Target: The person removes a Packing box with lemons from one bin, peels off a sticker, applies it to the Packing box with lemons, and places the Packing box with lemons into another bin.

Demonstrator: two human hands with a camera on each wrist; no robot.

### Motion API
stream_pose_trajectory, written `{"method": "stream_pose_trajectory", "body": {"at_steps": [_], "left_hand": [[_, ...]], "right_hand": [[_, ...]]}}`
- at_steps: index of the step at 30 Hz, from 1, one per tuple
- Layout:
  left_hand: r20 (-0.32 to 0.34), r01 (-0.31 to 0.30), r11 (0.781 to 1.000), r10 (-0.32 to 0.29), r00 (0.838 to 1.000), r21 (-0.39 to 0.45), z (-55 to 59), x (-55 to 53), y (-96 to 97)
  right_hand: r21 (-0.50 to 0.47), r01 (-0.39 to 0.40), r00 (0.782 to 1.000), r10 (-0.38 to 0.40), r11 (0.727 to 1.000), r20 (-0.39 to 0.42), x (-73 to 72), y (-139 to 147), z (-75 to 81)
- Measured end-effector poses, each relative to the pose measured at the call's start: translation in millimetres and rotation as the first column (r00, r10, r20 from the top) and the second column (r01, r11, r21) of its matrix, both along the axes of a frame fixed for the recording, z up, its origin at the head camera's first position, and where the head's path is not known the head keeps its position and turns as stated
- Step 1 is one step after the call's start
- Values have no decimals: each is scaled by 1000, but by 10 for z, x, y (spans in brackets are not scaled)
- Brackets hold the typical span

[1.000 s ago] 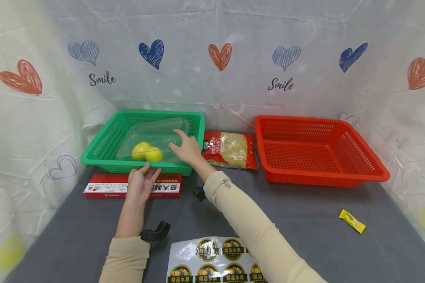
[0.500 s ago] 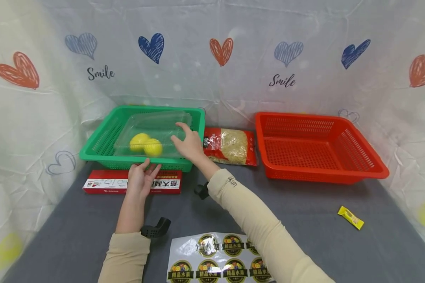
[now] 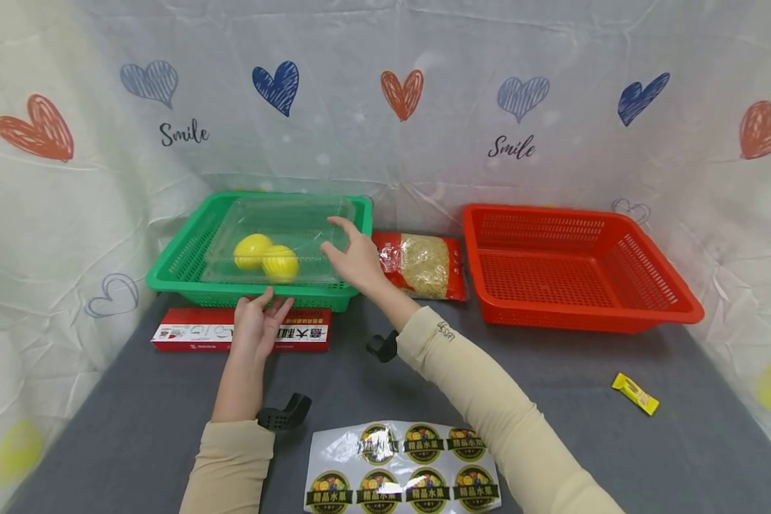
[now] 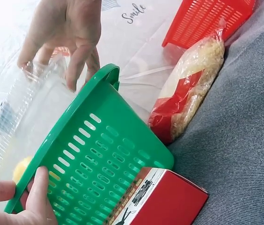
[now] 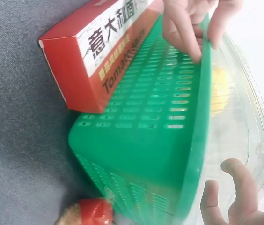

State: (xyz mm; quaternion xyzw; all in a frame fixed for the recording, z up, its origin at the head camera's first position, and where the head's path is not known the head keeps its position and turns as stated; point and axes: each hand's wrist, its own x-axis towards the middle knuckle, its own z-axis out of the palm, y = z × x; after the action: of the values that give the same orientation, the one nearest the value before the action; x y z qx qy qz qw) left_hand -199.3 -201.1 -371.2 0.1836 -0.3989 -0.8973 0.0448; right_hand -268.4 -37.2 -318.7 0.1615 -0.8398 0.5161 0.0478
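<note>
In the head view, a green basket point(image 3: 195, 246) stands at the back left. A clear plastic container point(image 3: 283, 214) lies in it at rim height, and two yellow lemon-like rounds point(image 3: 252, 251) show through its wall. My left hand point(image 3: 255, 328) pinches the front rim of the basket, fingers outside and thumb over the top. At the right end of the container is my right hand point(image 3: 358, 263), thumb and fingers spread about its edge; in the left wrist view, the right hand point(image 4: 71, 28) has fingertips on both sides of the plastic corner point(image 4: 52, 75).
A red pasta box point(image 3: 308, 339) lies before the green basket. Right of it is a red and clear noodle bag point(image 3: 424, 268), then a red basket point(image 3: 552, 285). A yellow wrapped snack point(image 3: 636, 394) lies at right, a sticker sheet point(image 3: 401, 471) in front.
The clear container has shifted right and turned straighter inside the green basket, with my right hand moving slightly right along with it. My left hand stays at the front rim.
</note>
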Motion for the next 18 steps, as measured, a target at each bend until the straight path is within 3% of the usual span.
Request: {"method": "stream_pose_trajectory", "body": {"at_steps": [18], "left_hand": [[9, 21, 1000, -21, 1000, 5, 28, 20, -28]], "right_hand": [[-85, -10, 998, 15, 996, 61, 116, 248, 192]]}}
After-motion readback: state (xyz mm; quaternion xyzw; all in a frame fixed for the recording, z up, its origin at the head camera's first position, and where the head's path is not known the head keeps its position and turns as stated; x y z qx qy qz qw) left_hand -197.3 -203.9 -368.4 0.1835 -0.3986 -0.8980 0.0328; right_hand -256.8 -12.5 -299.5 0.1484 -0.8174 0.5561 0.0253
